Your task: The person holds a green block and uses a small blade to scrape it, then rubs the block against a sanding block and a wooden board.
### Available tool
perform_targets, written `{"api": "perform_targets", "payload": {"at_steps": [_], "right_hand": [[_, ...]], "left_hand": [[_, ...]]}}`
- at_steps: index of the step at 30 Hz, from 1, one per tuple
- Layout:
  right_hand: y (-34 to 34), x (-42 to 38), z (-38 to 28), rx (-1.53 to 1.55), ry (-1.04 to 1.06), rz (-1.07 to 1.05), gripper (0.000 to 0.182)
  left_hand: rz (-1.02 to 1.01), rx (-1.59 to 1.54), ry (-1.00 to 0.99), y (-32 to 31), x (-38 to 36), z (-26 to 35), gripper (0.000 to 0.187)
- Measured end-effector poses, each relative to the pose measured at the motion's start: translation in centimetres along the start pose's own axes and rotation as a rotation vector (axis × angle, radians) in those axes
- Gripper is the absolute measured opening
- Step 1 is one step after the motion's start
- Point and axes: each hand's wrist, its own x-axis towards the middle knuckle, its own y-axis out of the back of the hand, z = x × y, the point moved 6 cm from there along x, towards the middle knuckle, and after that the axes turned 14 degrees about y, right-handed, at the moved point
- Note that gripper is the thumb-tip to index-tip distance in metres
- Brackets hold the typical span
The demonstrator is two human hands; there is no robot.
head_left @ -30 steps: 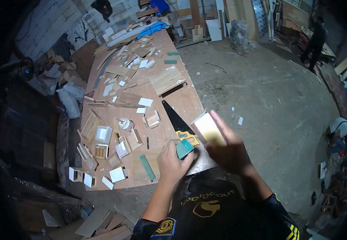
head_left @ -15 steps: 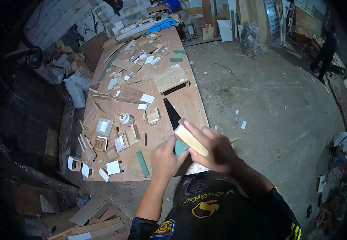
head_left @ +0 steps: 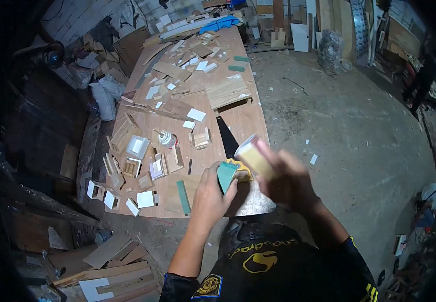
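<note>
My left hand point(head_left: 211, 194), near the table's front edge, is closed round a green piece point(head_left: 226, 175). Up and to its right, my right hand point(head_left: 287, 176) grips a pale wooden block point(head_left: 254, 159) with a light upper end; hand and block are blurred by motion. Block and green piece are apart. Beneath the hands a saw lies on the table, its dark blade point(head_left: 226, 136) pointing away and its yellow handle point(head_left: 244, 172) partly hidden. A green strip point(head_left: 183, 197) lies left of my left hand.
The wooden table point(head_left: 238, 121) bears small wooden box pieces point(head_left: 132, 167), a white jar point(head_left: 167, 139), a low plywood piece point(head_left: 228, 92) and many offcuts. One person point(head_left: 430, 196) is low at the right; another point(head_left: 424, 78) stands at the upper right.
My right hand has moved right with the block, away from the green piece in my left hand. More of the green piece and the yellow saw handle now show. The view has shifted slightly.
</note>
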Motion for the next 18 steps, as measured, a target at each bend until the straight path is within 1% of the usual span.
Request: {"api": "perform_targets", "payload": {"at_steps": [1, 2, 3, 4, 6, 7, 8, 9, 11, 12, 14, 15, 16, 18], "right_hand": [[-0.8, -0.3, -0.5, 0.106, 0.078, -0.018, 0.071], [-1.6, -0.6, -1.0, 0.212, 0.156, -0.039, 0.069], [-2.4, -1.0, -1.4, 0.245, 0.239, -0.029, 0.069], [-2.7, -1.0, -1.2, 0.243, 0.239, -0.028, 0.069], [-3.4, -0.3, -1.7, 0.014, 0.324, -0.131, 0.074], [-3.8, 0.1, -1.0, -0.027, 0.185, -0.299, 0.075], [-3.9, 0.4, -0.8, -0.026, 0.187, -0.301, 0.075], [-3.7, 0.6, -0.1, -0.086, 0.154, -0.24, 0.075], [-3.3, 0.7, 1.3, -0.184, 0.1, -0.118, 0.077], [-3.3, 0.4, 1.0, -0.183, 0.105, -0.118, 0.077], [-3.9, -0.6, -1.1, -0.003, 0.245, -0.188, 0.078], [-3.8, -0.1, -2.1, -0.021, 0.339, -0.151, 0.077], [-4.0, 0.0, -1.8, -0.021, 0.331, -0.148, 0.077], [-4.9, 0.4, 0.6, -0.111, 0.142, -0.287, 0.08]], "left_hand": [[0.0, -0.001, -0.001, -0.1, 0.0, -0.2, 0.043], [-0.056, 0.007, 0.012, -0.4, -0.1, -0.5, 0.044], [-0.112, 0.015, 0.023, -0.8, -0.2, -0.7, 0.045], [-0.112, 0.015, 0.021, -0.8, -0.3, -0.6, 0.045], [-0.122, 0.035, 0.019, -0.8, -0.3, -0.3, 0.044], [-0.122, 0.035, 0.018, -0.8, -0.2, -0.1, 0.044], [-0.162, 0.045, 0.099, -1.0, -0.1, -0.4, 0.044], [-0.201, 0.057, 0.178, -1.2, 0.0, -0.7, 0.044], [-0.171, 0.055, 0.15, -1.1, -0.3, -0.7, 0.043], [-0.143, 0.052, 0.128, -0.9, -0.4, -0.8, 0.042], [-0.125, 0.047, 0.106, -0.8, 0.0, -1.2, 0.041], [-0.122, 0.043, 0.073, -0.7, -0.1, -1.3, 0.04], [-0.13, 0.046, 0.07, -0.6, -0.2, -1.4, 0.04], [-0.135, 0.134, 0.075, -0.5, -0.1, -1.2, 0.04]]}}
